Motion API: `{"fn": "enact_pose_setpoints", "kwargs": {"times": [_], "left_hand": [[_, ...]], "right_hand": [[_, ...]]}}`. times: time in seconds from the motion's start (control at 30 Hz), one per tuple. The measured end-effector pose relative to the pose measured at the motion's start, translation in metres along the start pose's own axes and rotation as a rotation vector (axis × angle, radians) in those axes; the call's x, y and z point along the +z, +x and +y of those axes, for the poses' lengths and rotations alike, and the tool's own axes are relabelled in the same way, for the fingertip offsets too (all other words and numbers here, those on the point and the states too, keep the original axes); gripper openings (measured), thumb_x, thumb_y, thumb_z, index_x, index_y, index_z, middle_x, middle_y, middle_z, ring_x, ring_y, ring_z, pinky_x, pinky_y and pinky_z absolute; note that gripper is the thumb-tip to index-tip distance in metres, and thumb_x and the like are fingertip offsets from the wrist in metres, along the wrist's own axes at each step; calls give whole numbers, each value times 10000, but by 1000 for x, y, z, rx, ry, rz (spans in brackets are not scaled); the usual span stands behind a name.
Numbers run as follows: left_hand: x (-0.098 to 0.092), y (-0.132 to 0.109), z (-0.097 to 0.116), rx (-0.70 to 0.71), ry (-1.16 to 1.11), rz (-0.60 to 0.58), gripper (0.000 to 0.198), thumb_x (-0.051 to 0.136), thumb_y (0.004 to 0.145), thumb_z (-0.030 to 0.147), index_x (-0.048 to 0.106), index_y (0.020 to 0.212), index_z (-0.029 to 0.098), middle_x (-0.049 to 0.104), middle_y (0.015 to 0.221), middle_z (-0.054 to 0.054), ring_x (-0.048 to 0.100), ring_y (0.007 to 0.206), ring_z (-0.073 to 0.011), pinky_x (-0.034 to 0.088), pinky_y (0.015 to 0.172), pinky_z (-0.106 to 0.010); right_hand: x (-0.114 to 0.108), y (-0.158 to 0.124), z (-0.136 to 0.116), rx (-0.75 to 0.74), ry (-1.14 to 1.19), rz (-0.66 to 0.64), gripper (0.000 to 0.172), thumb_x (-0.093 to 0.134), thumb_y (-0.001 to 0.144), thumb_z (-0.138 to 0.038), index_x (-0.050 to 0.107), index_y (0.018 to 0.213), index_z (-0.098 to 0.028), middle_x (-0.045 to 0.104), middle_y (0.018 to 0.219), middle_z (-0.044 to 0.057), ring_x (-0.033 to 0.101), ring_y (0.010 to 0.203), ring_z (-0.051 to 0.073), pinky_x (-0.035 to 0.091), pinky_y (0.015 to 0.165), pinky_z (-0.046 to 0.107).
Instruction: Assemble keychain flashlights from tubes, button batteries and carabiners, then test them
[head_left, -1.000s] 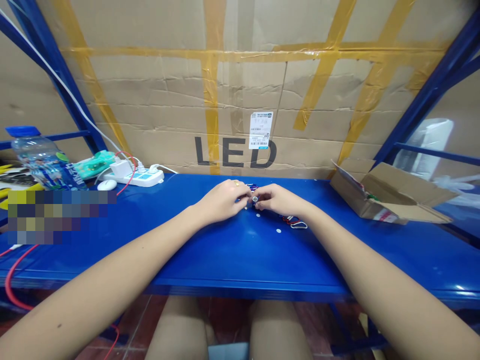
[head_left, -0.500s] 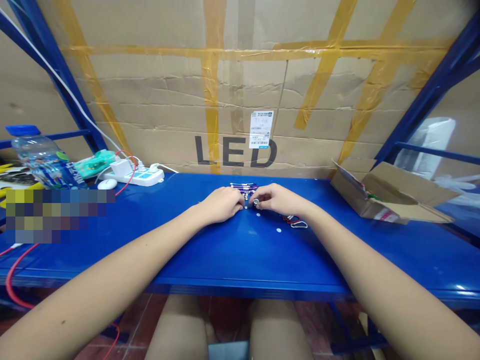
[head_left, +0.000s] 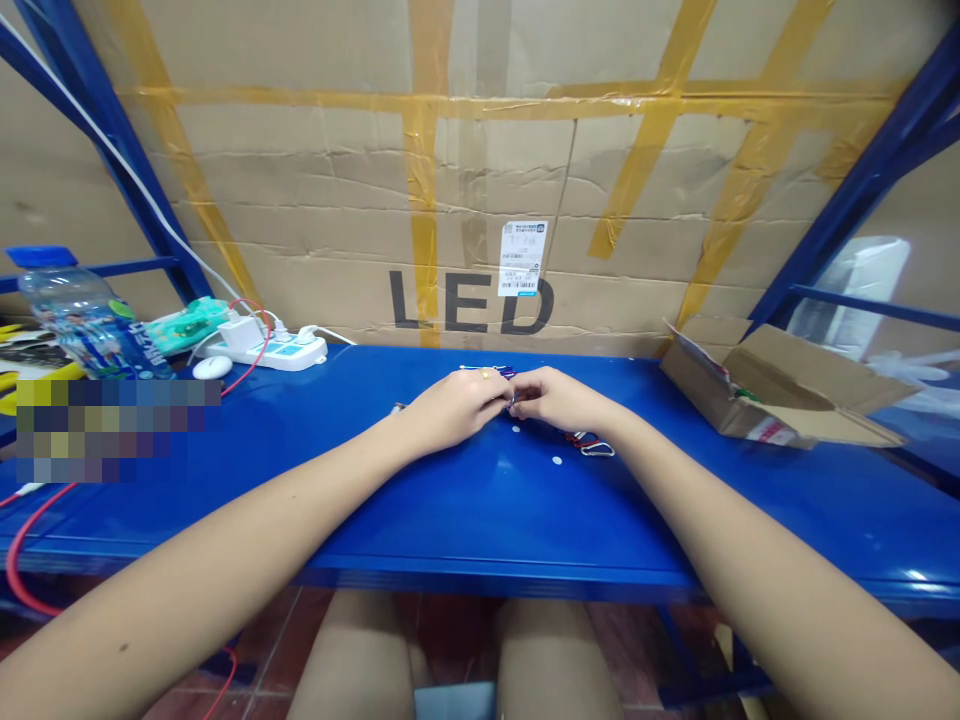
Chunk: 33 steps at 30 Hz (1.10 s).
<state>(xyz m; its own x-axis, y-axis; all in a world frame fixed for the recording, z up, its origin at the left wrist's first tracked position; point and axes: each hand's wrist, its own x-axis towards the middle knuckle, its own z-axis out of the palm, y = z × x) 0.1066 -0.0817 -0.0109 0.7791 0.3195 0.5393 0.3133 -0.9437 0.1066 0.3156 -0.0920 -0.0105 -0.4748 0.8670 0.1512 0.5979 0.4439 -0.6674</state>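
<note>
My left hand (head_left: 466, 408) and my right hand (head_left: 553, 400) meet over the blue table, fingertips touching. A small round silver piece (head_left: 512, 401), mostly hidden, is pinched in my right fingers. My left fingers are closed against it; anything else in them is hidden. Behind the hands lie thin purple and silver pieces (head_left: 487, 369), largely covered. Two small pale discs, a nearer one (head_left: 557, 461) and a farther one (head_left: 516, 429), rest in front. By my right wrist are a silver carabiner (head_left: 598, 450) and red ones (head_left: 580, 439). A small metallic item (head_left: 397, 408) shows beside my left wrist.
An open cardboard box (head_left: 757, 400) stands on the right of the blue table (head_left: 480, 520). At left are a water bottle (head_left: 82, 315), a white power strip (head_left: 292, 352) and cables. A large taped carton (head_left: 337, 200) rises behind the table.
My left hand has moved right, from the small pieces on the table to my right fingertips. The round silver piece, earlier plain in my right hand, is now mostly covered.
</note>
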Motion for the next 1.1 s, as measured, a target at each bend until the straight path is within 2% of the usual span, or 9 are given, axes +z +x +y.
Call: {"fn": "enact_pose_setpoints", "kwargs": {"times": [0.23, 0.37, 0.5, 0.57, 0.67, 0.77, 0.9, 0.97, 1.1], "left_hand": [[2, 0, -3, -2, -1, 0, 180, 510, 936, 139, 688, 951, 162, 712, 979, -76, 656, 922, -185, 501, 853, -315], [0, -1, -4, -165, 40, 54, 173, 535, 899, 152, 699, 950, 169, 716, 943, -63, 655, 855, -188, 502, 783, -311], [5, -3, -8, -312, 182, -112, 170, 564, 874, 212, 734, 881, 204, 719, 874, -64, 658, 823, -225, 498, 739, -333], [9, -4, -11, -310, 197, -184, 175, 579, 879, 257, 748, 899, 221, 719, 868, -68, 663, 828, -236, 498, 734, -334], [16, -4, -14, -269, 177, -212, 183, 572, 889, 262, 752, 913, 233, 720, 891, -69, 666, 847, -244, 497, 732, -338], [19, -3, -18, -256, 132, -182, 156, 582, 871, 210, 737, 855, 216, 718, 864, -61, 669, 835, -229, 492, 719, -318], [14, -3, -19, -349, 60, -143, 85, 632, 830, 194, 689, 767, 188, 703, 755, -41, 658, 733, -199, 473, 649, -286], [9, -2, -15, -343, 21, -58, 82, 615, 848, 179, 683, 802, 183, 715, 794, -38, 657, 747, -188, 484, 677, -290], [7, 0, -5, -202, -24, 138, 122, 563, 911, 175, 681, 942, 181, 734, 939, -46, 666, 847, -176, 515, 801, -312]], "right_hand": [[-1, 0, 3, 2, -15, -9, 180, 588, 748, -206, 709, 878, -181, 669, 764, 1, 586, 721, 163, 455, 677, 277], [0, 0, 5, 9, 18, -4, 249, 580, 742, -186, 714, 951, -186, 690, 788, 2, 607, 734, 162, 471, 710, 281], [-1, 1, 4, 6, 39, -24, 231, 578, 736, -183, 708, 928, -187, 680, 761, -2, 604, 718, 159, 470, 701, 281], [-2, 1, 3, 8, 30, -23, 230, 578, 738, -187, 711, 926, -188, 681, 755, -2, 600, 715, 159, 464, 694, 280], [-2, 1, 3, 20, 5, -13, 236, 584, 736, -197, 718, 930, -187, 683, 754, -1, 597, 715, 161, 453, 679, 276], [-2, 1, 3, 26, 5, -14, 239, 586, 735, -204, 720, 932, -184, 684, 760, 1, 597, 718, 162, 450, 672, 273], [-1, 1, 3, 23, 19, -24, 216, 581, 737, -202, 711, 910, -191, 681, 755, -2, 600, 712, 162, 457, 668, 274], [-1, 0, 3, 21, 21, -16, 205, 580, 735, -191, 702, 899, -194, 684, 760, -1, 609, 719, 166, 463, 675, 277], [-1, 0, 1, 32, 27, 6, 217, 587, 722, -165, 700, 906, -186, 697, 774, 8, 622, 736, 175, 476, 699, 285]]}}
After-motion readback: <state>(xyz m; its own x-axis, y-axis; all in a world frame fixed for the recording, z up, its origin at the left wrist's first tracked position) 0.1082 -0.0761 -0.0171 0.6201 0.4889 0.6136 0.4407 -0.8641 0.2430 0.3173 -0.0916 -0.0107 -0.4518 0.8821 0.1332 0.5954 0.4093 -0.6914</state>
